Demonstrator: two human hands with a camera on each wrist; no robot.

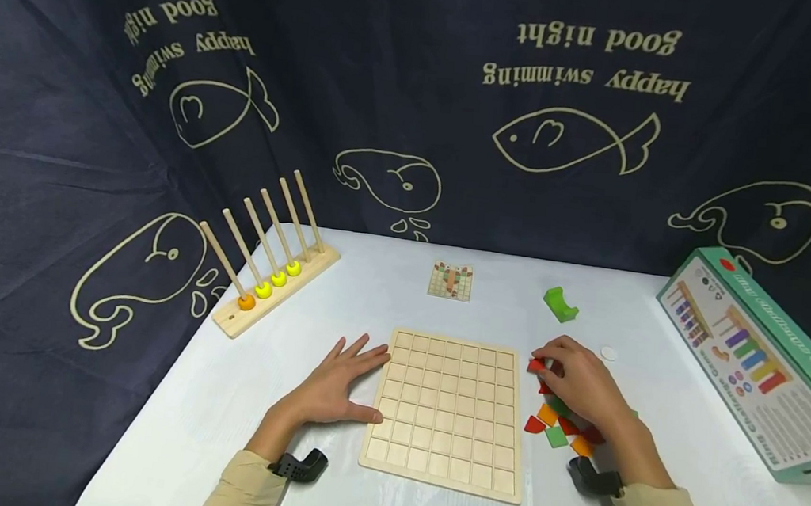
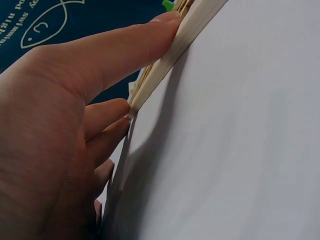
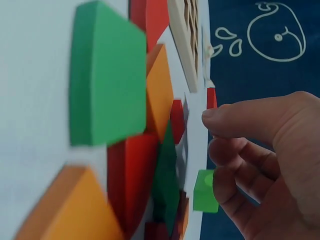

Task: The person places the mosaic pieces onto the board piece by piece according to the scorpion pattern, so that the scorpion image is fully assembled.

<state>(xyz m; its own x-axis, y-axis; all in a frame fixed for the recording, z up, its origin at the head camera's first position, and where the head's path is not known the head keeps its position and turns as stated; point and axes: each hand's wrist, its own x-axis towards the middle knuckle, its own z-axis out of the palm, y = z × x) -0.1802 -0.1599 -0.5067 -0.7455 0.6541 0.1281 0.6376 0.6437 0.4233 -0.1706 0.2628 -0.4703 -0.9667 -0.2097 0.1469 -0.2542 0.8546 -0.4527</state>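
A square wooden grid board lies on the white table. My left hand rests at its left edge, fingers spread and straight, thumb and fingertips touching the frame; the left wrist view shows the thumb against the board's side. Just past the board's right edge, my right hand pinches a small red block between thumb and fingers. In the right wrist view that red block is mostly hidden behind the fingertips. Below this hand lie loose blocks: a green square, orange squares and red rounded pieces.
Behind the board lies a small pattern card. A green curved block and a white disc are at the back right. A wooden peg stand with beads stands left, a toy box right. Dark cloth hangs behind.
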